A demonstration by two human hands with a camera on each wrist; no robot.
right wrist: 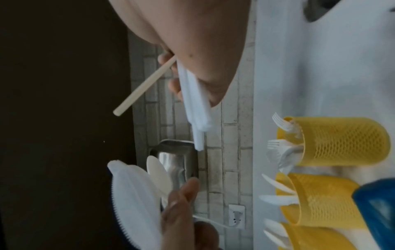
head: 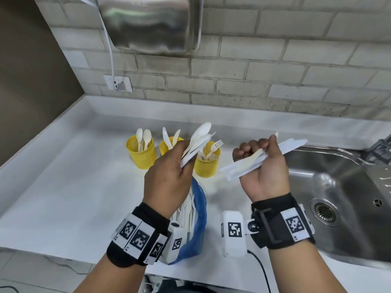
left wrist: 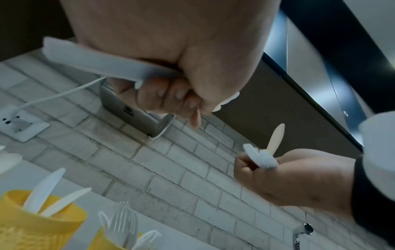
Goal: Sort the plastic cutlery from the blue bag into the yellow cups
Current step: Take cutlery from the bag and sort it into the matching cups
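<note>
While the left hand [head: 169,166] grips mixed cutlery [head: 198,142], the right hand [head: 262,163], at 3 o'clock, clutches knives [head: 264,159] above the tabletop [head: 63,187].

Three yellow mesh cups stand upright in a row toward the counter's back edge: the left cup [head: 141,152] holds spoons, the middle cup [head: 167,145] knives, the right cup [head: 206,164] forks. The blue bag [head: 197,218] lies open near the front edge, white cutlery inside. Two bunches are lifted above the counter: mixed spoons and knives [head: 197,142], and knives [head: 268,158].
</note>
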